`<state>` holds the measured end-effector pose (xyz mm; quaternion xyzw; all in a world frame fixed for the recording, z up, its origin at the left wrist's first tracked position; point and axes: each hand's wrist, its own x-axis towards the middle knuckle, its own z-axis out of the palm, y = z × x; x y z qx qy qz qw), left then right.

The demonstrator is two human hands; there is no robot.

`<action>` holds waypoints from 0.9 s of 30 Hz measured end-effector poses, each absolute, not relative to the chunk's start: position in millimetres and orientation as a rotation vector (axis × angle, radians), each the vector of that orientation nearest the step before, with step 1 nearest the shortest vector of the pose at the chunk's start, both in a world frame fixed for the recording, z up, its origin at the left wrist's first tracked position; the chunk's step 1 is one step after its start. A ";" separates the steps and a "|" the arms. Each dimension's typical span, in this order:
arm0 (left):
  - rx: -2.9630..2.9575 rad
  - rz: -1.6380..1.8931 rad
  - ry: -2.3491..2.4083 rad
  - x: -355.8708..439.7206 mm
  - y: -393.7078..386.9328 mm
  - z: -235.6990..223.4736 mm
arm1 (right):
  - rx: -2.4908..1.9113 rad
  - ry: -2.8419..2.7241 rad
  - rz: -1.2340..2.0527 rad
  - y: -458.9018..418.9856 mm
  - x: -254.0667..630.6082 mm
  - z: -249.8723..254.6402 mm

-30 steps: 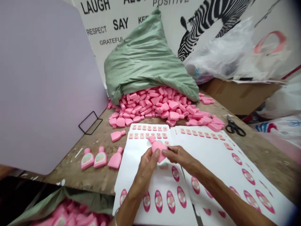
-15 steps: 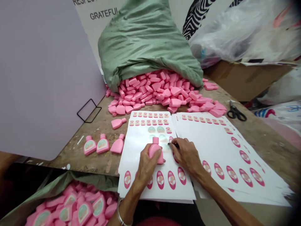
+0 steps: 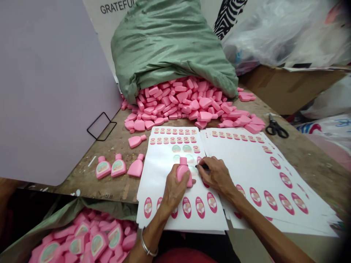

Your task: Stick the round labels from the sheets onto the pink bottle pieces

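In our left hand point(image 3: 175, 186) we grip a glossy pink, flat-sided plastic bottle point(image 3: 183, 171) with a short neck, fingers wrapped round its body, cap end pointing away from us, above a white paper sheet printed with stickers point(image 3: 153, 179). Our right hand point(image 3: 216, 175) is just beside it, thumb and fingertips pinched on a small, slim black tool point(image 3: 203, 166), mostly hidden, its tip by the pale green labels point(image 3: 187, 148) in the middle of the sheet. To the left on the brown wooden table point(image 3: 115, 188) we see two labelled pink bottles point(image 3: 118, 166) standing beside a plain pink bottle point(image 3: 136, 166). Beyond, a heap of plain pink bottles point(image 3: 175, 104) spills from a green fabric sack point(image 3: 172, 44); black-handled scissors point(image 3: 276, 129) lie to the right.
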<state>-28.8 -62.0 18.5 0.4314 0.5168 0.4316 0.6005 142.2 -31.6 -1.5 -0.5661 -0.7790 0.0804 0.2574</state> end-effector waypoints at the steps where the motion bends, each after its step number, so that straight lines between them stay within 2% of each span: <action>1: 1.003 1.001 1.196 -28.7 -61.9 17.3 | -1.537 -2.110 0.216 -31.2 142.2 -2.0; 12: 0.963 0.991 1.172 -30.7 -63.0 20.4 | -1.420 -2.025 0.152 -31.6 139.7 5.0; 20: 0.579 1.134 0.951 -35.4 -69.0 23.7 | -1.475 -1.504 0.933 -49.7 133.3 39.8; 27: 0.524 1.099 0.865 -39.0 -75.8 36.2 | -1.450 -1.564 1.007 -58.4 110.3 46.2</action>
